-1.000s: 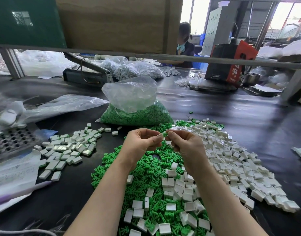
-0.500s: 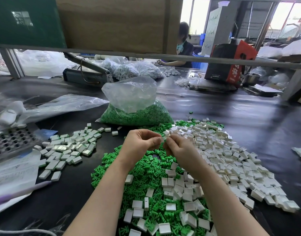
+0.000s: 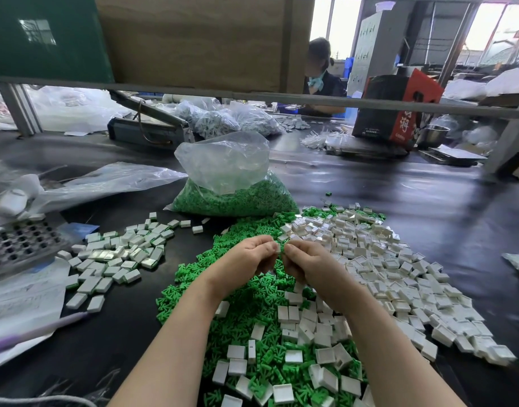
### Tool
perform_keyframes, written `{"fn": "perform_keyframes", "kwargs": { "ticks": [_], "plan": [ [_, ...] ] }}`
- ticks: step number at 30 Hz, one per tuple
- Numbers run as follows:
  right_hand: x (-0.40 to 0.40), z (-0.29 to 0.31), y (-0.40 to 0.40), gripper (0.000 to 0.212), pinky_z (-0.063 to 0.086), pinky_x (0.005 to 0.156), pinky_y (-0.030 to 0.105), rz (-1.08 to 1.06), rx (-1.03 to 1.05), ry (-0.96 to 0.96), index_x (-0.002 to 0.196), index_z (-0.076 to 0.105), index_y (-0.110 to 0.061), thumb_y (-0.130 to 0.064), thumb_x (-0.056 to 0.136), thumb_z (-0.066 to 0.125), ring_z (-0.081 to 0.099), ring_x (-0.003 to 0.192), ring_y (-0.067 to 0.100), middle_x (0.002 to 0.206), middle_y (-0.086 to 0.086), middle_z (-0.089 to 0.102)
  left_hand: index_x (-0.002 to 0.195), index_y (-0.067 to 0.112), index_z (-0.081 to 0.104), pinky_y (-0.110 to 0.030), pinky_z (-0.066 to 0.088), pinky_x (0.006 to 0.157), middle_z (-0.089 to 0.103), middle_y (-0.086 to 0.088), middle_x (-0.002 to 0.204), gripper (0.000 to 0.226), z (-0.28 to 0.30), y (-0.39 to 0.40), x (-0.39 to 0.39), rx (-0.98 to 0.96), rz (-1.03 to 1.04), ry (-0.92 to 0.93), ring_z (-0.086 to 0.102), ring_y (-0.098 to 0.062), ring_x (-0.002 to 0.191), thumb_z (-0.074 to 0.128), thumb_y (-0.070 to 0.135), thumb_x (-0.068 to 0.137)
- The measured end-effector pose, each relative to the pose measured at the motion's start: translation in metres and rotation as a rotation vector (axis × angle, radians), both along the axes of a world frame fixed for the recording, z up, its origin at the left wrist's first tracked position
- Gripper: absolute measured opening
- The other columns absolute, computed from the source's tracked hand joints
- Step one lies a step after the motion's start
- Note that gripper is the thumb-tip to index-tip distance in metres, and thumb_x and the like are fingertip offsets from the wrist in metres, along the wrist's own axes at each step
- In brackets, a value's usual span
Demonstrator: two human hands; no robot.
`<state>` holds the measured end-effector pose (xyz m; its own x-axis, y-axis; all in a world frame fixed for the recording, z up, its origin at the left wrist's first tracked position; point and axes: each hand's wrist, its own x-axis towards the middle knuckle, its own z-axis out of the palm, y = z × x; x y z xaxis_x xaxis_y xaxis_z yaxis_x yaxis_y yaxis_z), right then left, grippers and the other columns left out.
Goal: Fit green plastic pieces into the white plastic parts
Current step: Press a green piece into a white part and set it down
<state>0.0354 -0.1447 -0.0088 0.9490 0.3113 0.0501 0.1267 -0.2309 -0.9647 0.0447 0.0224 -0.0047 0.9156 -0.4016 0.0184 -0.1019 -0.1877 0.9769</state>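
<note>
Two hands met above the green heap. The left hand (image 3: 246, 259) and the right hand (image 3: 308, 267) had their fingers curled, thumbs and forefingers together, pinching one small white part (image 3: 279, 248) between them; whether a green piece sat in it could not be told. Beneath the wrists lay one heap of loose green pieces (image 3: 252, 292), too many to count, with several dozen white parts scattered over its near end. To the right spread one wide pile of white parts (image 3: 399, 265), likewise beyond counting. To the left, well apart, lay one smaller group of finished white parts (image 3: 120, 254), some showing green edges. Behind the hands stood one clear bag of green pieces (image 3: 232, 192), open at the top. One flat clear bag (image 3: 105, 180) lay at far left, near one dark gridded tray (image 3: 20, 242). All rested on the black tabletop (image 3: 428, 207). One other person (image 3: 321, 77) sat beyond the shelf rail.
</note>
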Motion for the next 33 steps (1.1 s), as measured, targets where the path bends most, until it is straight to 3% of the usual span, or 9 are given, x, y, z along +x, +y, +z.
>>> {"fn": "perform_keyframes", "kwargs": {
  "ticks": [4,6,9,12,15,20,27,31,33],
  "plan": [
    [0.001,-0.002,-0.003,0.029,0.026,0.050,0.024,0.053,-0.018,0.008,0.075,0.050,-0.012,-0.016,0.103,0.044,0.030,0.051,0.009,0.056,-0.006,0.038,0.083,0.017,0.052,-0.012,0.035,0.057,0.045,0.008,0.066,0.024,-0.005,0.001,0.000,0.032,-0.053,-0.002,0.040,-0.004,0.060,0.042,0.021,0.105],
    [0.001,-0.003,-0.005,0.026,0.027,0.050,0.022,0.069,-0.035,0.001,0.078,0.051,-0.010,-0.015,0.103,0.045,0.031,0.051,0.008,0.057,-0.004,0.038,0.086,0.014,0.055,-0.010,0.037,0.062,0.045,0.006,0.070,0.024,-0.008,0.002,0.001,0.043,-0.065,0.014,0.042,-0.004,0.062,0.043,0.023,0.105],
    [0.002,-0.002,-0.008,0.029,0.028,0.049,0.020,0.077,-0.092,-0.023,0.074,0.051,-0.013,-0.015,0.102,0.046,0.033,0.050,0.006,0.056,-0.007,0.040,0.103,-0.001,0.056,-0.030,0.037,0.085,0.046,-0.004,0.085,0.031,-0.010,0.005,0.001,0.078,-0.078,0.024,0.042,-0.017,0.083,0.046,0.029,0.103],
    [0.002,-0.001,-0.010,0.033,0.028,0.050,0.021,0.082,-0.133,-0.036,0.068,0.050,-0.018,-0.015,0.101,0.047,0.033,0.050,0.007,0.056,-0.008,0.041,0.104,0.002,0.056,-0.035,0.036,0.086,0.046,-0.004,0.089,0.038,-0.008,0.004,0.000,0.077,-0.089,0.033,0.041,-0.017,0.086,0.048,0.038,0.094],
    [0.002,-0.001,-0.012,0.033,0.029,0.053,0.023,0.103,-0.180,-0.049,0.068,0.049,-0.018,-0.014,0.101,0.048,0.034,0.053,0.008,0.057,-0.008,0.041,0.091,0.016,0.058,-0.039,0.039,0.090,0.046,-0.003,0.092,0.026,-0.008,0.004,0.000,0.095,-0.114,0.040,0.043,-0.016,0.088,0.049,0.040,0.091],
    [0.001,-0.001,-0.014,0.034,0.031,0.054,0.020,0.120,-0.217,-0.066,0.068,0.047,-0.018,-0.014,0.101,0.048,0.036,0.053,0.004,0.057,-0.012,0.041,0.106,-0.001,0.053,-0.049,0.041,0.099,0.047,-0.003,0.092,0.040,-0.008,0.003,0.001,0.133,-0.137,0.037,0.043,-0.016,0.088,0.048,0.037,0.095],
    [0.000,0.000,-0.014,0.033,0.031,0.054,0.018,0.133,-0.204,-0.048,0.068,0.047,-0.016,-0.011,0.101,0.048,0.035,0.053,0.005,0.057,-0.011,0.041,0.100,0.005,0.054,-0.046,0.040,0.099,0.046,-0.001,0.090,0.031,-0.010,0.005,0.003,0.134,-0.160,0.046,0.042,-0.015,0.088,0.048,0.035,0.097],
    [-0.001,0.001,-0.014,0.029,0.032,0.055,0.019,0.135,-0.213,-0.047,0.072,0.048,-0.013,-0.012,0.101,0.047,0.035,0.054,0.005,0.061,-0.006,0.040,0.103,0.017,0.062,-0.042,0.038,0.109,0.053,0.000,0.106,0.028,-0.010,0.005,0.002,0.108,-0.161,0.090,0.050,-0.014,0.101,0.051,0.040,0.091],
    [-0.001,0.001,-0.014,0.029,0.032,0.055,0.020,0.131,-0.226,-0.059,0.073,0.048,-0.013,-0.013,0.101,0.048,0.035,0.056,0.006,0.063,-0.005,0.040,0.106,0.015,0.060,-0.042,0.037,0.110,0.053,0.000,0.107,0.028,-0.011,0.005,0.002,0.107,-0.166,0.088,0.050,-0.012,0.102,0.050,0.038,0.093]
  ]
}}
